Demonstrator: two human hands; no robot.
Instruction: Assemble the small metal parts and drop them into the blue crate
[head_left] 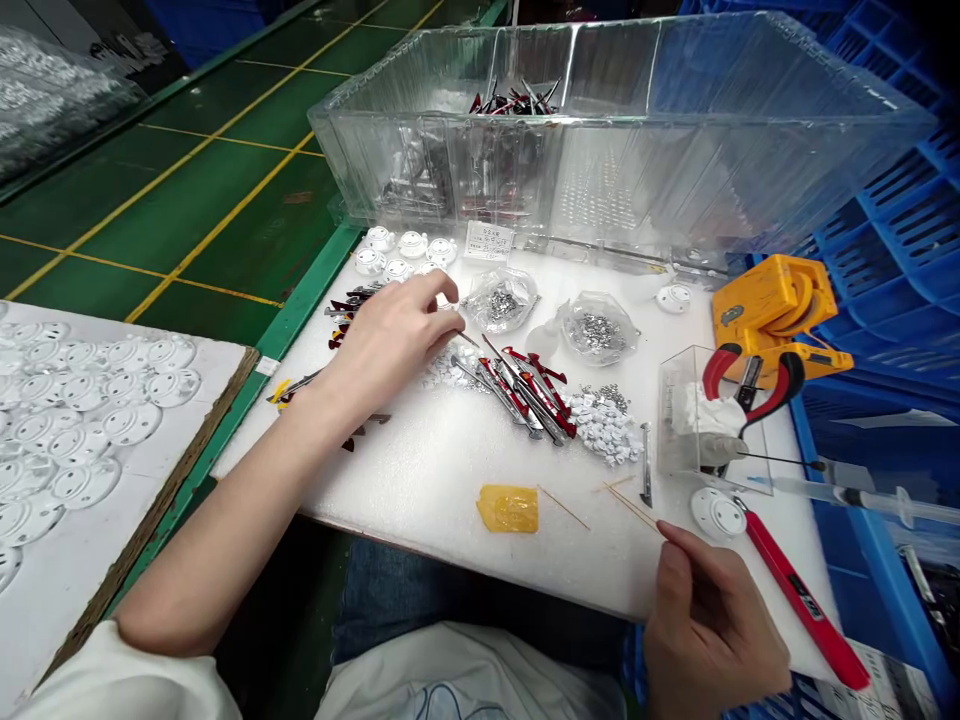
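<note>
My left hand [409, 325] reaches over the back left of the white foam board [420, 460], thumb and index finger apart. Its fingertips hover beside a small clear bag of tiny metal parts [501, 300] and white round caps [412, 245]; I see nothing clearly held. In my right hand [709, 620], closed at the front right, thin wooden sticks like toothpicks [634, 503] are pinched between thumb and finger. Another thin stick [564, 507] lies beside a yellow pad [510, 509]. Red and grey slender pieces [525, 392] form a pile mid-board, next to small white parts [609, 430].
A large clear plastic bin [622, 150] stands behind. At the right are an orange tape dispenser [776, 315], red-handled pliers [784, 390], a clear box [679, 420], a syringe [862, 498] and a red-handled tool [806, 595]. White discs [82, 410] cover a board at left.
</note>
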